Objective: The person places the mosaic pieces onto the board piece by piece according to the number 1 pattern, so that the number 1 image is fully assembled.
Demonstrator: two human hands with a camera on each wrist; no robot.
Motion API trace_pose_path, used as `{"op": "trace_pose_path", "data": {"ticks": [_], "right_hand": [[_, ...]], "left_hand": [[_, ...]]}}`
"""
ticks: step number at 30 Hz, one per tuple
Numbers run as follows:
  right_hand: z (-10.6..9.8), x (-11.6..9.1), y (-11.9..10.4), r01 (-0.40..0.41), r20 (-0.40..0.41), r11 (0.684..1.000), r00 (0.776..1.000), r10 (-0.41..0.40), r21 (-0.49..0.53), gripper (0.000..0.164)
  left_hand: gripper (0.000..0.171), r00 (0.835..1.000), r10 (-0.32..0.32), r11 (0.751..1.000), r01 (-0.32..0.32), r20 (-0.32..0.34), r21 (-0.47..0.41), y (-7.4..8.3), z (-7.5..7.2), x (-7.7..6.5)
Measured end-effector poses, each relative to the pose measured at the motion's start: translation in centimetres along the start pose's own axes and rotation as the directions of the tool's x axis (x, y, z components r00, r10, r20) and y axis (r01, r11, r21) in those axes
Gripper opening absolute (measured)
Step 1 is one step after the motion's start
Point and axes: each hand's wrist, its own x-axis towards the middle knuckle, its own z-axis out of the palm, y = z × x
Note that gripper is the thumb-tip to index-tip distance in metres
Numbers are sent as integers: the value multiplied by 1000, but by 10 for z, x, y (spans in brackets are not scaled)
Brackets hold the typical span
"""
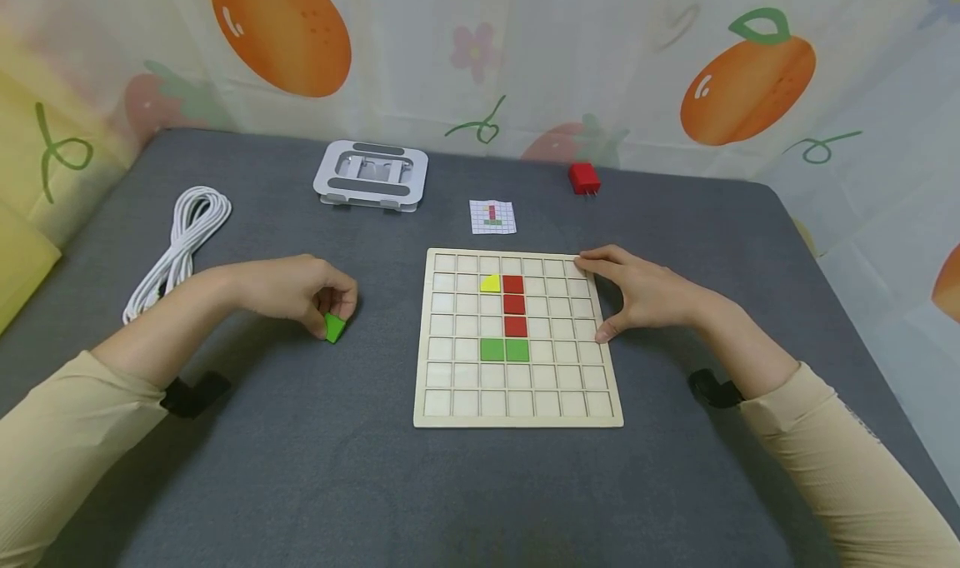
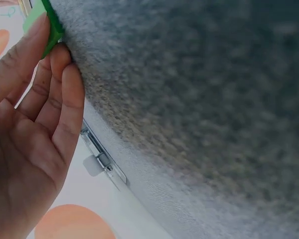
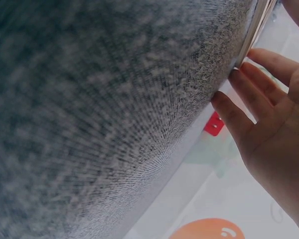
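Note:
My left hand (image 1: 300, 291) pinches a green square tile (image 1: 334, 328) just above the table, left of the board. In the left wrist view the green tile (image 2: 46, 30) is held at the thumb and fingertips. A pale wooden grid board (image 1: 517, 421) lies flat in the middle. On it sit a yellow rounded tile (image 1: 491, 283), a column of three red tiles (image 1: 514, 305), and two green tiles (image 1: 505, 350) side by side below. My right hand (image 1: 648, 291) touches the board's right edge, thumb and fingers spread; the right wrist view shows its fingers (image 3: 264, 89) fairly straight at the edge.
A small printed pattern card (image 1: 492, 217) lies behind the board. Farther back are a white-and-grey folding stand (image 1: 371, 175) and a red plug adapter (image 1: 583, 178). A coiled white cable (image 1: 176, 251) lies at left, near my left forearm. A fruit-print curtain (image 1: 570, 52) hangs behind the table.

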Motion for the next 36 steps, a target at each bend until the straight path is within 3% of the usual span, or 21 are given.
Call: {"op": "trace_pose_path", "data": {"ticks": [9,19,36], "right_hand": [[0,0,0,0,1,1000,1000,0,4,112],[-1,0,-1,3,3,1000,1000,-3,8,111],[0,1,0,-4,3,1000,1000,4,2,110]], "left_hand": [[17,994,55,998,-55,-94,2,8,-5,7],[16,969,102,995,-99,-223,23,23,-5,25],[15,941,158,987,-163,-299,9,46,6,52]]}}
